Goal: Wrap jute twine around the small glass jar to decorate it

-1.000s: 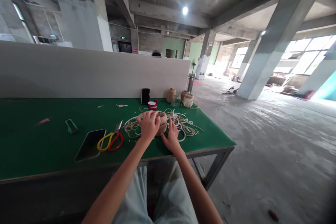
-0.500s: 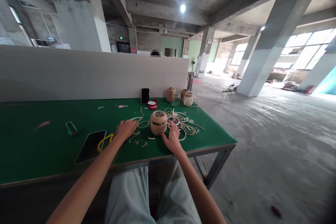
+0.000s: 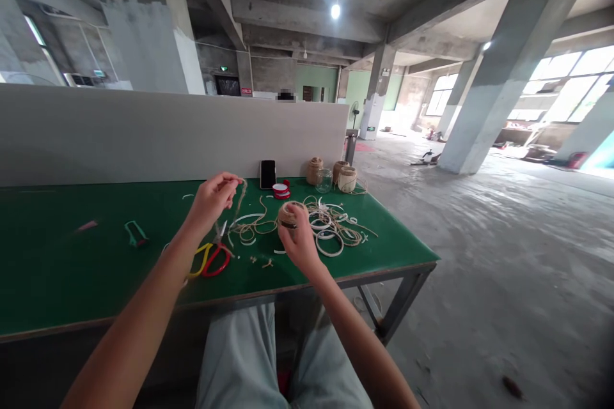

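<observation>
My left hand (image 3: 213, 200) is raised over the table, thumb and fingers pinched on a piece of twine (image 3: 243, 192) that hangs down from the fingertips. My right hand (image 3: 300, 239) wraps round a twine-wrapped jar (image 3: 284, 213), covering much of its near side. A dark band shows between the wrapped parts of that jar. Below my left hand lie scissors (image 3: 217, 260) with one yellow and one red handle, partly behind my forearm. Loose twine (image 3: 254, 225) is spread between the two hands. To the right of the jar is a tangle of twine and white rings (image 3: 329, 243).
A clear glass jar (image 3: 323, 181) stands at the back beside a wrapped jar (image 3: 314, 170) and a pale jar (image 3: 347, 180). Left of them are red-rimmed rolls (image 3: 281, 190) and an upright phone (image 3: 268, 174). A green tool (image 3: 135, 233) lies left. A white partition (image 3: 167, 134) borders the table.
My left hand has risen from the table up and leftward with twine in its fingers. My right hand has moved from beside the jar onto it. The scissors show more fully.
</observation>
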### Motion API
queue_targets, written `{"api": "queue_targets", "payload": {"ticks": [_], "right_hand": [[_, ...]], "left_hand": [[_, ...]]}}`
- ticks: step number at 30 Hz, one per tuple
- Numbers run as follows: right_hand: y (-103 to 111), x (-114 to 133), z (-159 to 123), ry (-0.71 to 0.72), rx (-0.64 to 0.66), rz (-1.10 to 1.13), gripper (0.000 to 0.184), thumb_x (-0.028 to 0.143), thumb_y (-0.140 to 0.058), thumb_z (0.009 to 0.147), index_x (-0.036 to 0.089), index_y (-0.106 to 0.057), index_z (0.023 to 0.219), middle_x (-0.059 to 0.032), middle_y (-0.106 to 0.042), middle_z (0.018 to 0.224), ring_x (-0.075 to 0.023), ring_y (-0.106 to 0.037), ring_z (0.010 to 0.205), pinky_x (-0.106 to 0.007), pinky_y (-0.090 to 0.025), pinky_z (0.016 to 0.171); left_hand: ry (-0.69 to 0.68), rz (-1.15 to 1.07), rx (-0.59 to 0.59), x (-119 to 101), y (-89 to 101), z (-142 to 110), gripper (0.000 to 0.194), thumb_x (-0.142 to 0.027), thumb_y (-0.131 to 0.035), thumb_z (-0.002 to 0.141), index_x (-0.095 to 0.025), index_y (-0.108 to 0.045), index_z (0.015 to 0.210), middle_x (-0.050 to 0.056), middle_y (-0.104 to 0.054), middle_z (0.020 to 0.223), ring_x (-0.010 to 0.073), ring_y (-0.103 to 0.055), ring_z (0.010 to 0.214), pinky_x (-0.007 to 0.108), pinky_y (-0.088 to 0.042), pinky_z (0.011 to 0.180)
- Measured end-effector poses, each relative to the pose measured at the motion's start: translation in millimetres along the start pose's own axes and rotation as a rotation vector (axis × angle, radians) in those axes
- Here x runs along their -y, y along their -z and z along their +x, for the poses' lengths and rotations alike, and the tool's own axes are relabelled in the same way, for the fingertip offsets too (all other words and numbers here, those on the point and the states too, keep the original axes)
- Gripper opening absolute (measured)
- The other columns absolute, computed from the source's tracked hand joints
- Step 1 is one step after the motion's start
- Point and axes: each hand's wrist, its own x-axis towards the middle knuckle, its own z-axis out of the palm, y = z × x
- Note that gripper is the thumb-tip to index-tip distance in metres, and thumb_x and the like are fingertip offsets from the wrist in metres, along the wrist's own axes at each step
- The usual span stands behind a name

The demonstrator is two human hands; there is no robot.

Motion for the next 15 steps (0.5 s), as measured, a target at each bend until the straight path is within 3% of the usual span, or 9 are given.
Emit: {"api": "queue_targets", "payload": {"ticks": [2, 4, 7, 10, 12, 15], "right_hand": [[-15.7, 9.6, 20.5, -0.053, 0.083, 0.165, 0.063, 0.029, -0.056, 0.084, 0.019, -0.026, 0.138, -0.0144, -0.036, 0.142, -0.0243, -0.035, 0.132, -0.041, -0.032, 0.109], [-34.6, 12.5, 39.9, -0.127, 0.241, 0.352, 0.069, 0.031, -0.060, 0.082, 0.022, -0.023, 0.140, -0.0127, -0.037, 0.142, -0.0227, -0.038, 0.132, -0.039, -0.036, 0.106], [-61.2, 10.4, 62.0, -0.206, 0.333, 0.479, 0.051, 0.027, -0.059, 0.082, 0.021, -0.039, 0.129, -0.0093, -0.051, 0.130, -0.0201, -0.051, 0.119, -0.035, -0.044, 0.095], [-77.3, 9.8, 74.1, -0.179, 0.389, 0.452, 0.014, 0.021, -0.051, 0.085, 0.017, -0.059, 0.096, -0.0029, -0.066, 0.097, -0.0137, -0.061, 0.090, -0.025, -0.047, 0.081], [-80.8, 11.7, 78.9, -0.171, 0.394, 0.428, 0.012, 0.021, -0.050, 0.085, 0.017, -0.060, 0.079, 0.0009, -0.064, 0.077, -0.0108, -0.059, 0.073, -0.021, -0.045, 0.071], [-76.6, 14.3, 86.3, -0.179, 0.335, 0.382, 0.014, 0.025, -0.051, 0.084, 0.018, -0.058, 0.074, 0.0043, -0.059, 0.065, -0.0088, -0.051, 0.060, -0.019, -0.039, 0.060]], "left_hand": [[-0.026, 0.077, 0.103, -16.8, -1.1, -2.9, 0.027, -0.042, -0.048, 0.084, -0.019, -0.061, 0.090, -0.005, -0.039, 0.052, 0.0091, -0.036, 0.044, 0.021, -0.033, 0.045], [-0.071, 0.209, 0.167, -26.3, -1.9, -5.7, 0.027, -0.042, -0.048, 0.084, -0.019, -0.062, 0.090, -0.003, -0.047, 0.056, 0.0099, -0.040, 0.049, 0.021, -0.032, 0.046], [-0.116, 0.263, 0.192, -30.8, 0.3, -8.1, 0.026, -0.040, -0.048, 0.085, -0.019, -0.063, 0.089, -0.001, -0.055, 0.064, 0.0104, -0.044, 0.054, 0.021, -0.033, 0.049], [-0.110, 0.172, 0.153, -31.2, 7.2, -8.2, 0.024, -0.038, -0.050, 0.085, -0.019, -0.064, 0.087, -0.003, -0.049, 0.058, 0.0086, -0.039, 0.049, 0.021, -0.029, 0.045], [-0.099, 0.057, 0.096, -31.2, 13.8, -7.0, 0.022, -0.037, -0.052, 0.084, -0.019, -0.065, 0.086, -0.004, -0.042, 0.053, 0.0079, -0.035, 0.045, 0.021, -0.026, 0.042], [-0.116, -0.193, -0.054, -31.8, 27.1, -3.6, 0.016, -0.031, -0.059, 0.081, -0.017, -0.065, 0.083, -0.004, -0.040, 0.050, 0.0071, -0.034, 0.045, 0.021, -0.024, 0.040]]}}
